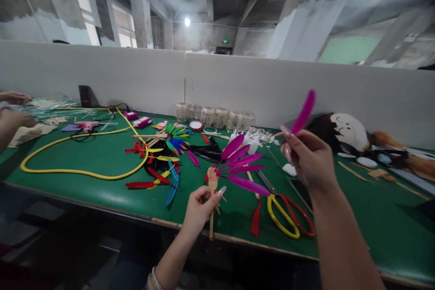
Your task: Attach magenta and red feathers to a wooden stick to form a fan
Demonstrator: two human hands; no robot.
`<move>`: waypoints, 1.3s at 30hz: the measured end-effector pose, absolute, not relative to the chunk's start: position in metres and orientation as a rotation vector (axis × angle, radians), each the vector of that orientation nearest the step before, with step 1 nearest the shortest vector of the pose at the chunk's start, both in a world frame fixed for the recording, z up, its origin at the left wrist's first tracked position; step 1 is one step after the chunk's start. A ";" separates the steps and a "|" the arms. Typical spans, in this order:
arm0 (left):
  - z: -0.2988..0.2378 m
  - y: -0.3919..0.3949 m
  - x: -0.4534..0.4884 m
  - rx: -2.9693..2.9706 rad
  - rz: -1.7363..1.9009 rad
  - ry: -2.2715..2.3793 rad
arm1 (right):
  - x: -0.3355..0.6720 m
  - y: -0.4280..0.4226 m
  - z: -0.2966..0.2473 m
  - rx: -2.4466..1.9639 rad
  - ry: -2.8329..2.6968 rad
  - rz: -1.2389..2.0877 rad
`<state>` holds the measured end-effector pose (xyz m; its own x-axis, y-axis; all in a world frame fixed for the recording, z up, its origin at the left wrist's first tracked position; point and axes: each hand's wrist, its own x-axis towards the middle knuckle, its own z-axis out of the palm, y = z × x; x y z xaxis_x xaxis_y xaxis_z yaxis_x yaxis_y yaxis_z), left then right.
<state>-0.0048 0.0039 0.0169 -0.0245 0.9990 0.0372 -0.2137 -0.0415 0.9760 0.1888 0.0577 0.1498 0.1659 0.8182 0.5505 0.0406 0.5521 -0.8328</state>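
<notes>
My left hand (200,208) is closed around a wooden stick (212,204) near the table's front edge. Several magenta feathers (243,165) fan out to the right from the stick's top. My right hand (307,158) is raised above the table and pinches a single magenta feather (304,111) by its quill, with the feather pointing up and to the right. The two hands are apart, the right one higher and further right.
A green table (102,163) carries a pile of coloured feathers (166,149), a yellow hose loop (78,154), yellow and red scissors (287,210), glass jars (214,117), a glue gun (86,125) and a plush toy (346,133). Another person's hands (13,113) work at far left.
</notes>
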 end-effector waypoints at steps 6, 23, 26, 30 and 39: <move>0.013 0.002 0.000 1.140 1.302 1.037 | 0.164 0.023 0.168 -0.854 -1.553 0.893; 0.014 -0.001 0.003 1.219 1.306 1.044 | 0.146 0.028 0.145 -0.925 -2.196 0.885; 0.014 -0.002 0.003 1.225 1.300 1.048 | 0.146 0.027 0.148 -0.922 -2.202 0.863; 0.012 -0.001 0.002 1.233 1.300 1.060 | 0.148 0.027 0.151 -1.000 -2.164 0.789; 0.011 -0.001 0.003 1.254 1.289 1.056 | 0.150 0.032 0.144 -1.012 -2.150 0.728</move>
<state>0.0026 -0.0014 0.0109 0.0473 0.9924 0.1139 -0.0838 -0.1097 0.9904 0.1503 0.0322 0.1438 -0.4946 0.8103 0.3144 0.4528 0.5490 -0.7026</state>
